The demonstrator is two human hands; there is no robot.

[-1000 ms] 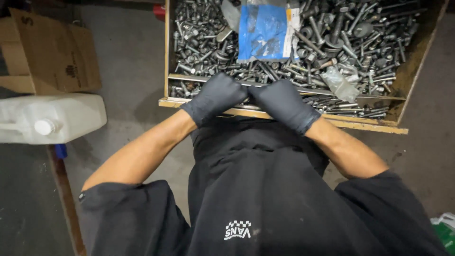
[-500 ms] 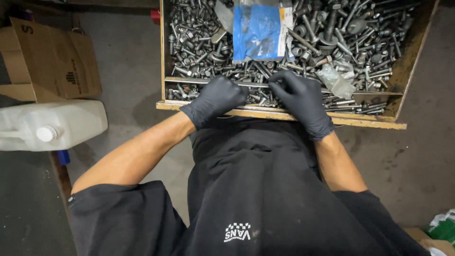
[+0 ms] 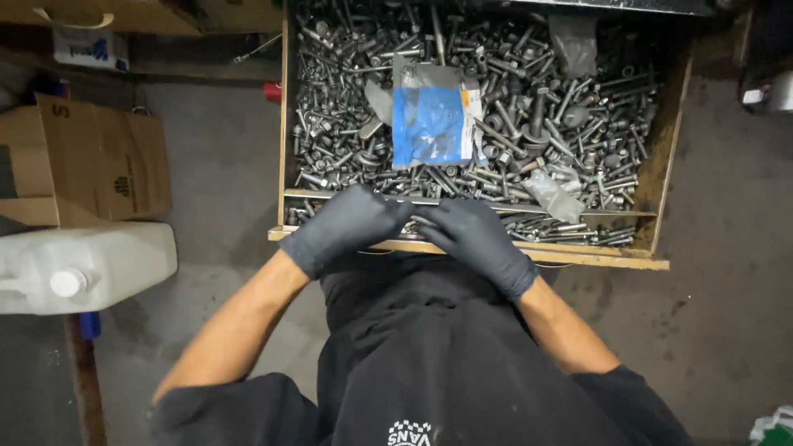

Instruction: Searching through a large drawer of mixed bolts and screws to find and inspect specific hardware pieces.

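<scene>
While both hands [image 3: 413, 227] meet, their grip pinches a bolt [image 3: 423, 221] between fingertips.

Drawer [image 3: 661, 149] top and jug [image 3: 83, 268] cut off

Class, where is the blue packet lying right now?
In the head view, the blue packet lies on the heap of bolts in the wooden drawer, just beyond both gloved hands.

Both forearms bare, extended forward and converging. Left hand [image 3: 347, 225] in dark glove, palm down, fingers curled toward centre. Right hand [image 3: 477, 239] likewise gloved, palm down, fingertips meeting those of the left. Grip contents not discernible.
</scene>
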